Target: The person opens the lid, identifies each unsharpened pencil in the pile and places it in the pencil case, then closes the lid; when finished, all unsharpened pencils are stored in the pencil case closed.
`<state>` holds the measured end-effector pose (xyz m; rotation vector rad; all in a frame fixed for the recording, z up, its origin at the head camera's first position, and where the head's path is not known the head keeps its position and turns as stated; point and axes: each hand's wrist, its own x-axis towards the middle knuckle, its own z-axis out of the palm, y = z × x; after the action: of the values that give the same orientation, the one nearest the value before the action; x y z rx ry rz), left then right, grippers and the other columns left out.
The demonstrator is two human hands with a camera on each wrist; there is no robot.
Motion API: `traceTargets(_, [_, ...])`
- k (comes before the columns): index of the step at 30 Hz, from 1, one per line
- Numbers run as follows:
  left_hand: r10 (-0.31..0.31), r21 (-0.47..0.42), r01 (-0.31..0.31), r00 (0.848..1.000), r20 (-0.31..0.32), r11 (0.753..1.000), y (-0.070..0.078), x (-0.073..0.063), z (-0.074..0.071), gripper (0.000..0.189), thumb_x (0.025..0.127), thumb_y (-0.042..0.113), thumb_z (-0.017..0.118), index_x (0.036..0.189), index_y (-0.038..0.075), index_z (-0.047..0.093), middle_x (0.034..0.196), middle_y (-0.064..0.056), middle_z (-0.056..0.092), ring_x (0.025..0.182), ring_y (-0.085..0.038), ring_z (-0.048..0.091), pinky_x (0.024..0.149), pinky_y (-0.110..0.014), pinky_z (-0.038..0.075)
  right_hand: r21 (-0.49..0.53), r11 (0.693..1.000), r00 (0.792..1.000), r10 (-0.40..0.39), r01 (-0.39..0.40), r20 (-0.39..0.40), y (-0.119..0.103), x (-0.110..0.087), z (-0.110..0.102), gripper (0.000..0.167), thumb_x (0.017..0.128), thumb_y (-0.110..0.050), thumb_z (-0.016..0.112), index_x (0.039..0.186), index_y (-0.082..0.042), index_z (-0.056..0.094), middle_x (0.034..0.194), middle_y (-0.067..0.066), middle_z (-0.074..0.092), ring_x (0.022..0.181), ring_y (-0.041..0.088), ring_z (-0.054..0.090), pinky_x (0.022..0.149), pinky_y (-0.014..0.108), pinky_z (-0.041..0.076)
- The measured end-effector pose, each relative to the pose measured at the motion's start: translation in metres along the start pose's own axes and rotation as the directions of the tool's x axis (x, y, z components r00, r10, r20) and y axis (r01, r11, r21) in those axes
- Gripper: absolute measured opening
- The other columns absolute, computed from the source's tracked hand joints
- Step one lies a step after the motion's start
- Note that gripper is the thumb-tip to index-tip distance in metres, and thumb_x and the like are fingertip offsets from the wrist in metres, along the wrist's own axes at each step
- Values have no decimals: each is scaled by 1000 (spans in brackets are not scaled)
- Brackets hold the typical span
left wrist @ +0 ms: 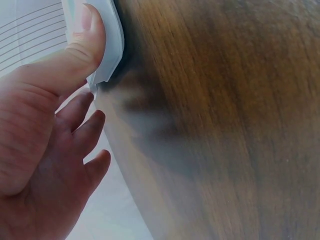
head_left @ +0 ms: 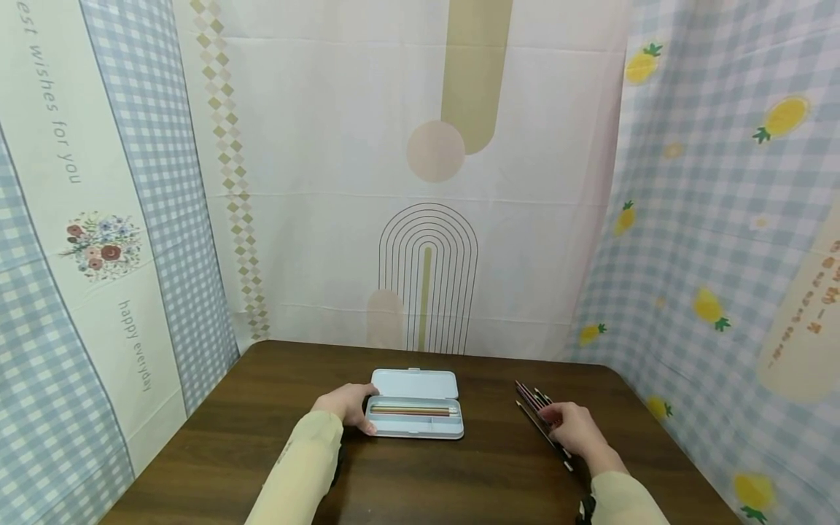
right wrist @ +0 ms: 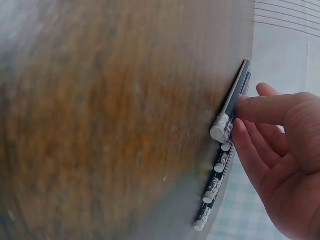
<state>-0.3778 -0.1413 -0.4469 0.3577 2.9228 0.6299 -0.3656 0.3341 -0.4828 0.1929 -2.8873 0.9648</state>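
A light blue pencil case (head_left: 415,384) lies with its lid folded back on the table. Several coloured pencils (head_left: 410,411) lie side by side in its back compartment. My left hand (head_left: 346,405) grips the case's left end, its thumb on the front corner, as the left wrist view also shows. To the right, dark pencils with white erasers (head_left: 550,440) lie in a loose slanting bunch. Over them my right hand (head_left: 574,426) pinches a dark pencil (right wrist: 231,102) between thumb and fingers, next to the other eraser ends in the right wrist view.
The brown wooden table (head_left: 275,379) reaches back to a white patterned cloth (head_left: 315,255). Checked cloths hang at both sides, the right one (head_left: 689,219) printed with pineapples. Bare wood lies between the case and the loose pencils.
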Motion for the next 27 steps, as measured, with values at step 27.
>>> traceTargets(27, [38,71,-37,999,-17,997,-38,43,29,91,67,40,103,144,14,64,139,-14,67,124,-33,61,105,-58,49,-42,999,1000,3,-2,1,0,2,1,37,79,14,67,112,1,78,101,6,74,98,28,69,77,45,58])
